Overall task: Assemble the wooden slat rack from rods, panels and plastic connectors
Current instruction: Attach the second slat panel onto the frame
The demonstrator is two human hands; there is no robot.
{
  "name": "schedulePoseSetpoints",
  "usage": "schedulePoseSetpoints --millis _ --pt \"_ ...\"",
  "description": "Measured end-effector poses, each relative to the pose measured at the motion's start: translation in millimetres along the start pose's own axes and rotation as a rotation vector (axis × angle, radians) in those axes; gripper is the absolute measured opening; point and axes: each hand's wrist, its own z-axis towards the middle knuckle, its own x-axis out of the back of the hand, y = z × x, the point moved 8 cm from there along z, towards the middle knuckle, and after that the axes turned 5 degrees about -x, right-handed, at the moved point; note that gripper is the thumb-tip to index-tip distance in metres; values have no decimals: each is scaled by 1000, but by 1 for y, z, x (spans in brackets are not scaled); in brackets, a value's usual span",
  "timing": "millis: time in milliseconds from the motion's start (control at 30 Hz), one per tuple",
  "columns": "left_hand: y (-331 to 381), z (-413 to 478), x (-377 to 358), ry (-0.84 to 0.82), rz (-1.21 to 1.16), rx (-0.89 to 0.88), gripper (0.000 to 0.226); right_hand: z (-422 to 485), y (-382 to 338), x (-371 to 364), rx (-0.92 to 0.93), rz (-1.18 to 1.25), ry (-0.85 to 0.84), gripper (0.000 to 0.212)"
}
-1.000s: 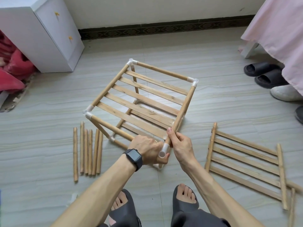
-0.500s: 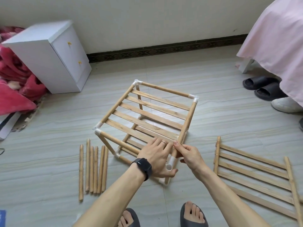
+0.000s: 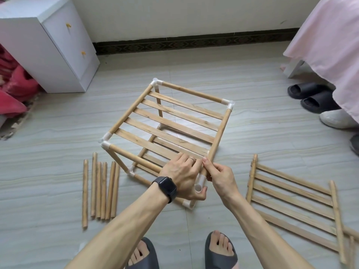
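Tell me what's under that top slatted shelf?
Through the top shelf, a lower shelf and an upright rod show. The left hand and right hand cover the near corner.

A home bedroom: white bedside cabinet, pink-draped bed, slippers on tiles.

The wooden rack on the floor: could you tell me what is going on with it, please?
A person is assembling the rack, which stands as an open cube frame with slats on top. The left hand holds its near corner, while the right hand pinches the side rod just above the white connector there. Six loose rods lie to the left, a spare panel to the right.
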Motion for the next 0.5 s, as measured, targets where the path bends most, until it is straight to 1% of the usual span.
schedulePoseSetpoints --millis 67,167,233,300,367,400,433,467,500 --pt "3 5 1 -13 -3 13 67 2 -5 6 6 -113 21 62" --pt "1 9 4 -46 -46 23 85 10 -22 28 23 -362 39 57" --pt "-18 -2 4 -85 -22 35 94 16 -33 52 0 -468 52 57" --pt "-57 -27 3 -192 42 129 97 17 -47 78 26 -654 136 51" --pt "-100 -56 2 -322 135 263 96 10 -62 96 147 -893 358 37" --pt "-115 -67 2 -358 177 303 93 1 -70 91 248 -981 448 37" --pt "-123 -74 2 -381 197 321 89 -9 -75 77 362 -1069 471 43" --pt "-125 -77 3 -391 196 328 86 -17 -76 57 460 -1176 442 50" --pt "-124 -78 4 -394 185 339 82 -21 -72 37 518 -1292 375 57"
